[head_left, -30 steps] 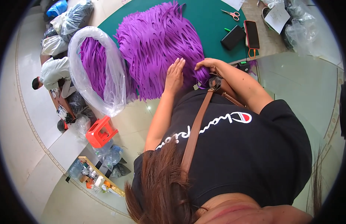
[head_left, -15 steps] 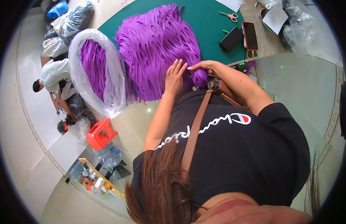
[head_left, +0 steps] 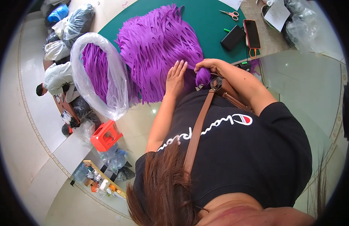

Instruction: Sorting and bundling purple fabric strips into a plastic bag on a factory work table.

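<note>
A broad heap of long, thin purple strips (head_left: 159, 49) lies across the green tabletop (head_left: 216, 24), its near edge hanging toward my body. My left hand (head_left: 176, 77) rests flat on the heap's near right part, fingers stretched out and nothing gripped. At the heap's right corner, the strips gather into a rounded purple bundle (head_left: 202, 78). My right hand (head_left: 209, 65) is closed over the top of this bundle, its far fingers partly hidden. Left of the heap, a clear plastic bag (head_left: 119, 84) stands wide open with more purple strips (head_left: 94, 71) inside.
Pink-handled scissors (head_left: 233, 15), a black case (head_left: 232, 37) and a phone (head_left: 251, 34) lie on the table's right. A red stool (head_left: 106, 136) stands left on the floor. Farther left, a person in a light shirt (head_left: 57, 78) bends over a bench near stuffed bags (head_left: 79, 23).
My right hand's fingertips have drawn slightly right and curled over the bundle, showing more of it. My left hand stays nearly in place. The person at left has shifted a little.
</note>
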